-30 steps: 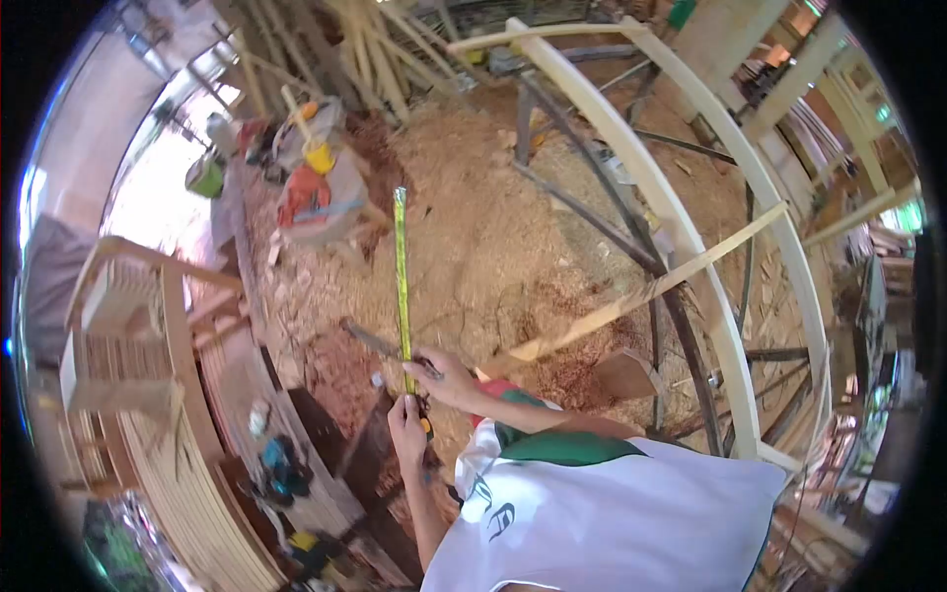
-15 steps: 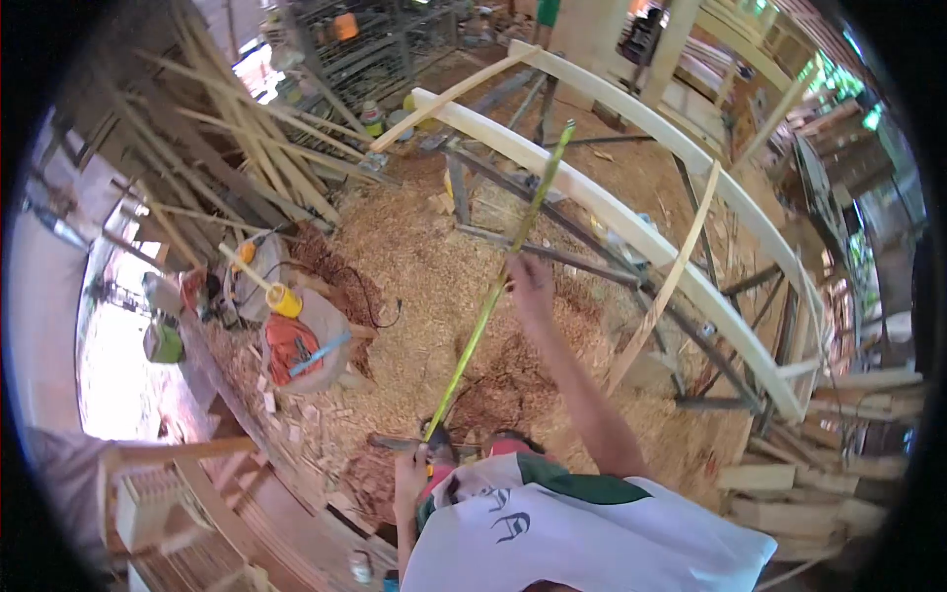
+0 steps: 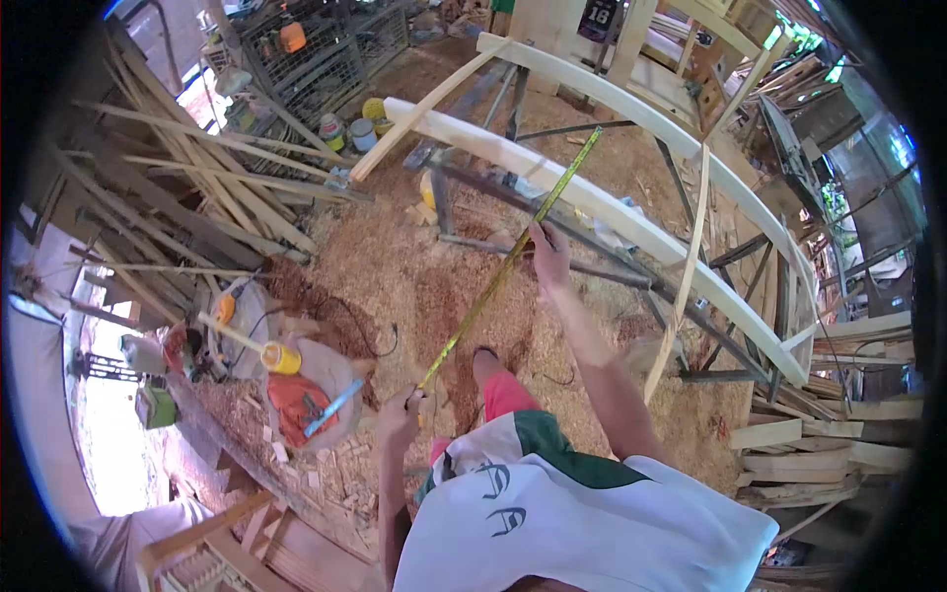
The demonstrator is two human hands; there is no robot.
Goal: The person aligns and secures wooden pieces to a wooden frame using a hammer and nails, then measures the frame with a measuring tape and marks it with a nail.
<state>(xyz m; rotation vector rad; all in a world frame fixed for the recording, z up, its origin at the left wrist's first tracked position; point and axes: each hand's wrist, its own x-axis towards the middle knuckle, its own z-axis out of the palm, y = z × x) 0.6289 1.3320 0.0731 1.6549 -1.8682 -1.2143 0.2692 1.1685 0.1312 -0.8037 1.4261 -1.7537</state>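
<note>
A yellow tape measure (image 3: 480,301) is drawn out as a long slanting blade in front of me. My left hand (image 3: 399,418) is closed around its lower end; the case, if there, is hidden by my fingers. Further up, my right hand (image 3: 550,259) grips the blade, fingers wrapped around it. Beyond that hand, the blade's free end crosses over the nearer pale curved beam (image 3: 631,219) of a wooden frame. A second curved beam (image 3: 631,99) lies behind, joined to the first by thin wooden strips (image 3: 684,271).
Dark metal stands (image 3: 592,264) hold up the frame. At left, a round stool (image 3: 340,380) bears an orange cloth, a yellow-headed tool and a blue strip. Long sticks (image 3: 237,163) lean behind it. Stacked boards (image 3: 799,459) lie at right. Sawdust and a black cable (image 3: 380,352) cover the ground.
Both hands have moved forward with the tape measure, and its far end now reaches further over the nearer beam. The view has shifted, and my leg in red shorts shows stepping forward.
</note>
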